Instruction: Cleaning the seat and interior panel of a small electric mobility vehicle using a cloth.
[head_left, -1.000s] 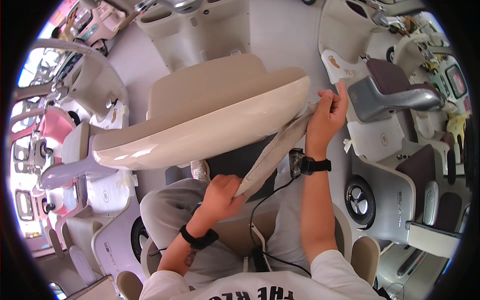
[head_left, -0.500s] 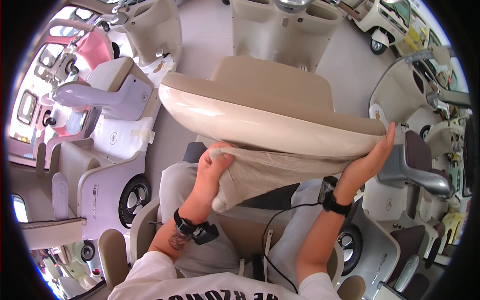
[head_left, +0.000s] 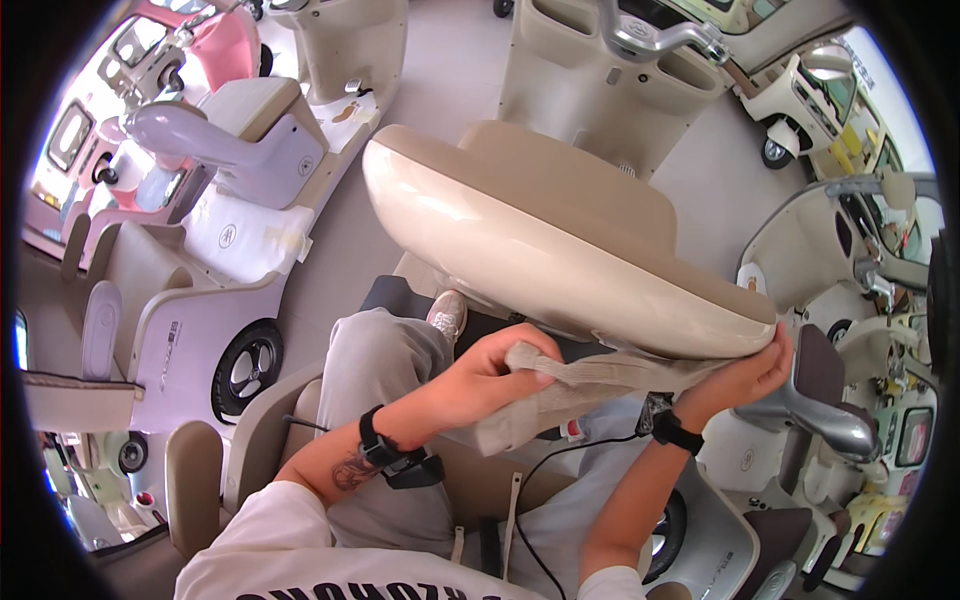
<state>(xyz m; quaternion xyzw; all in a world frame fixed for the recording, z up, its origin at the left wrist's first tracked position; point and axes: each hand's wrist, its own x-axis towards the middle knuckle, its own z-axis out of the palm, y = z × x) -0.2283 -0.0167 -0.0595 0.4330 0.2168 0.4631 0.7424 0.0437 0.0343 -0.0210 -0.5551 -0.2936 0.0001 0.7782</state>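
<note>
A beige cloth (head_left: 525, 420) hangs in folds between my hands, just below the glossy cream shell of a seat with a tan padded top (head_left: 560, 195). My left hand (head_left: 495, 375) is closed on the cloth's left part, thumb and fingers pinching a fold. My right hand (head_left: 740, 378) is at the seat's right end, fingers bent round the shell's corner, with the cloth running into the palm. Where the palm meets the cloth is partly hidden. Both wrists wear black bands, and a black cable (head_left: 545, 455) runs from near the right one.
I sit on a beige seat with a rounded armrest (head_left: 195, 485) at the left. A lilac vehicle (head_left: 190, 350) stands close by on the left, a grey one (head_left: 745, 500) on the right. Ahead is a beige front panel with a silver handlebar (head_left: 640, 40). A shoe (head_left: 447, 315) shows below the cream shell.
My left hand has moved right, nearer the right hand, and the cloth is more bunched. The right fingers, straighter before, are now bent. The whole view has shifted and turned slightly.
</note>
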